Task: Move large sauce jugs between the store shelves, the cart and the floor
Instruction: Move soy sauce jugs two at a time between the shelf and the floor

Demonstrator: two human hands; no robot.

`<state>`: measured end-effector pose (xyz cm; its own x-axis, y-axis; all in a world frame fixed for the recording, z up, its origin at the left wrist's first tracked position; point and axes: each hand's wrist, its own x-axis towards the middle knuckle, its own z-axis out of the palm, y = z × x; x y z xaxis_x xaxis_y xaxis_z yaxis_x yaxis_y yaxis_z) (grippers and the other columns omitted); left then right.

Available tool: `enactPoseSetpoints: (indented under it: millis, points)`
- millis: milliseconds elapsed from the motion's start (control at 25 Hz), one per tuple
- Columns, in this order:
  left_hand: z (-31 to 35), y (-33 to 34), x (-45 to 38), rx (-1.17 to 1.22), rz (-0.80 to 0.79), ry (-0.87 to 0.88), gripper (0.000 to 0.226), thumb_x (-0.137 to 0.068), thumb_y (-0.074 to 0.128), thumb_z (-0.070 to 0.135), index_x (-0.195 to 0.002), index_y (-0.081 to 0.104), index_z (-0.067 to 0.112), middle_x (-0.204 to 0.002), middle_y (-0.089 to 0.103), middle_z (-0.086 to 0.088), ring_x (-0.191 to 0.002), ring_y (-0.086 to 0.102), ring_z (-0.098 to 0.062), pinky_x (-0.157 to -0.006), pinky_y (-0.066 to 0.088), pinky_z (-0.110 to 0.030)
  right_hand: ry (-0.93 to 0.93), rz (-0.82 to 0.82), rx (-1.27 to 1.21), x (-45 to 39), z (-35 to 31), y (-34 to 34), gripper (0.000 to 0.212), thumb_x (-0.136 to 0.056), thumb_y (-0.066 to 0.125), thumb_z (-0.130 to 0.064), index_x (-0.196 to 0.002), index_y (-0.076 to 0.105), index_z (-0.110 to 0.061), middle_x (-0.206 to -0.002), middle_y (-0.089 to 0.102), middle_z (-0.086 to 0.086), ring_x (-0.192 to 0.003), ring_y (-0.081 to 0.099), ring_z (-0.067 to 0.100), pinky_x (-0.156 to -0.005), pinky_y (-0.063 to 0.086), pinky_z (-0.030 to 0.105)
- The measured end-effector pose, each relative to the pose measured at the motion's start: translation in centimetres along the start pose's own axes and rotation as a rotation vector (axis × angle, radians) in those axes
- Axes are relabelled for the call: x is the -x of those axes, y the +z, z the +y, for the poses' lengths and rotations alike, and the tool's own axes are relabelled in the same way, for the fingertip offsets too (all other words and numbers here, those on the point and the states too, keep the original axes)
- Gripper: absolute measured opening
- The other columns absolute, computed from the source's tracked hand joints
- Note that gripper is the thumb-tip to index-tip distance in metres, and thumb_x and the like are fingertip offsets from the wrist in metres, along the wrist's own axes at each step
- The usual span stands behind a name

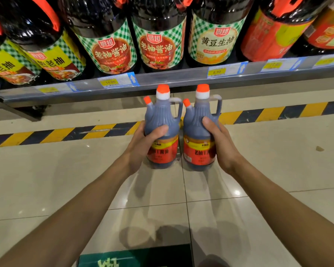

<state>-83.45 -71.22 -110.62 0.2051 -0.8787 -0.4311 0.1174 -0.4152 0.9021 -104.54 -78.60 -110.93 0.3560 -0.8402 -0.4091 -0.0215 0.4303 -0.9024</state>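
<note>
My left hand and right hand each wrap a grip round an upright jug, left jug and right jug; both probably hang above the floor, below the shelf edge.

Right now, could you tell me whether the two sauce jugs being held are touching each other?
Apart. The head view shows a narrow strip of floor tile between the left jug and the right jug, from shoulders to bases.
</note>
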Motion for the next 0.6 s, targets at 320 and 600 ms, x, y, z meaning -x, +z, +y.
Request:
enactPoseSetpoints:
  millis: [320,600]
  points:
    - [0.5,1.0,-1.6,0.157,0.063,-0.053,0.053,-0.081,0.069,0.042,-0.129,0.062,0.019,-0.113,0.076,-0.008,-0.1,0.075,-0.025,-0.086,0.059,-0.04,0.047,0.065,-0.092,-1.1,-0.6,0.9,0.05,-0.092,0.059,-0.052,-0.122,0.07,-0.013,-0.11,0.078,0.012,-0.098,0.076,0.029,-0.083,0.06,0.037]
    - [6.1,1.9,3.6,0.247,0.117,-0.138,0.07,-0.071,0.075,0.047,-0.132,0.061,0.015,-0.112,0.077,-0.008,-0.099,0.075,-0.027,-0.084,0.059,-0.041,0.113,0.091,-0.116,4.1,-6.5,2.6,0.058,-0.083,0.064,-0.059,-0.121,0.07,-0.016,-0.108,0.079,0.01,-0.098,0.076,0.029,-0.086,0.059,0.042]
